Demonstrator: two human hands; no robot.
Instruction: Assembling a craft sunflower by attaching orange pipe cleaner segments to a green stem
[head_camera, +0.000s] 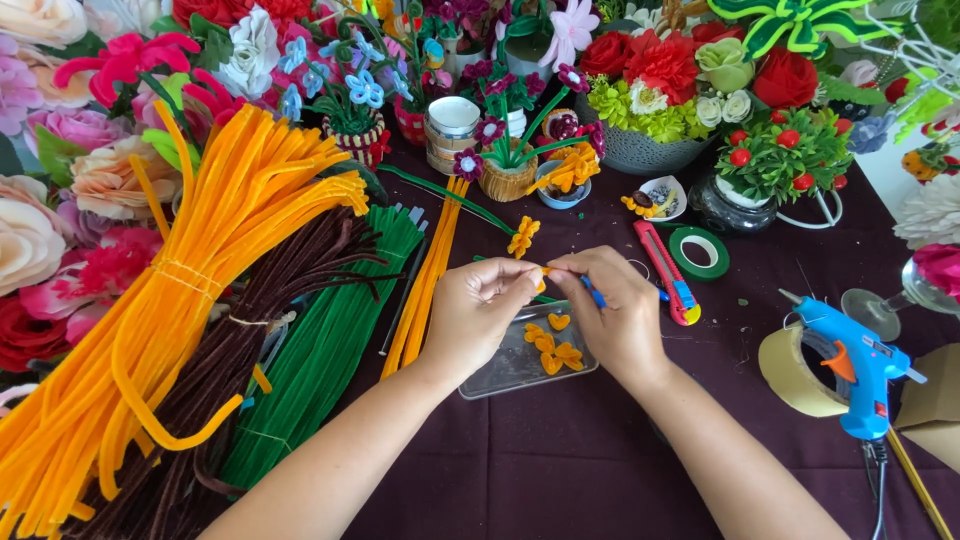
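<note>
Hands pinch orange piece above tray holding orange petals.

We see a table under dark purple cloth bearing orange pipe-cleaner bundles, green ones, a clear tray, a blue glue gun and a green tape roll.

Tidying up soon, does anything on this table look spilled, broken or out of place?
Nothing stands out. The orange stem bundle lies tied, the glue gun sits propped, and both hands pinch a small orange piece.
</note>
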